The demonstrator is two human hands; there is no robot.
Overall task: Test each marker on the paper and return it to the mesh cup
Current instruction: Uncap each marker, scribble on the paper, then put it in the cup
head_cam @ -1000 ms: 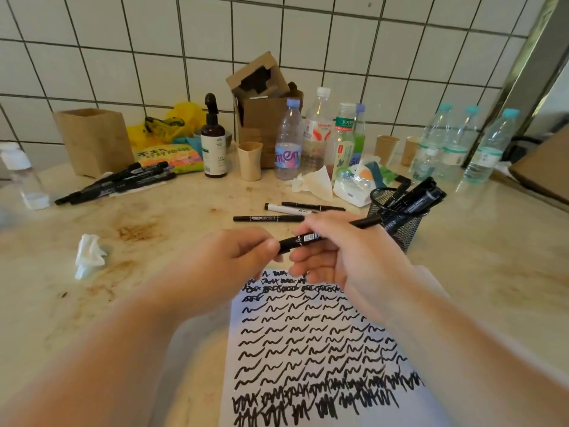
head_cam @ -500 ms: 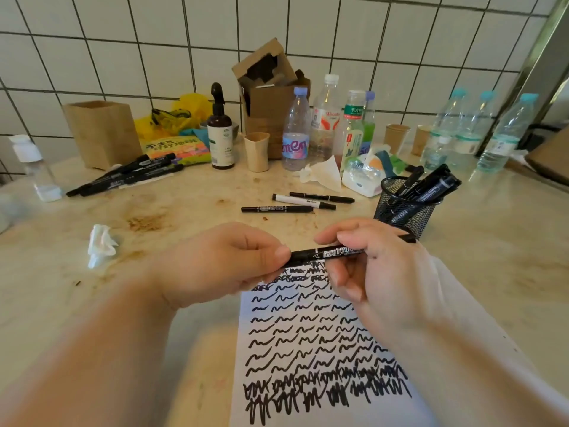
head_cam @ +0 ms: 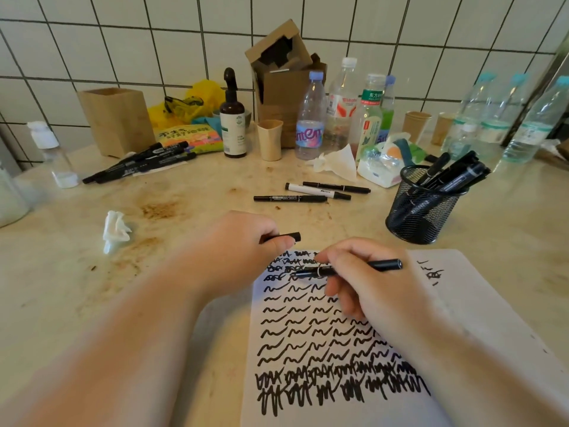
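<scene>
Black marker (head_cam: 348,269) in right grip (head_cam: 369,291), cap (head_cam: 284,237) left (head_cam: 243,248)

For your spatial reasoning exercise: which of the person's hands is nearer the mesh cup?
Right. The right hand, holding a marker over the paper, sits just below and left of the mesh cup. The left hand, holding the cap, is farther left.
</scene>
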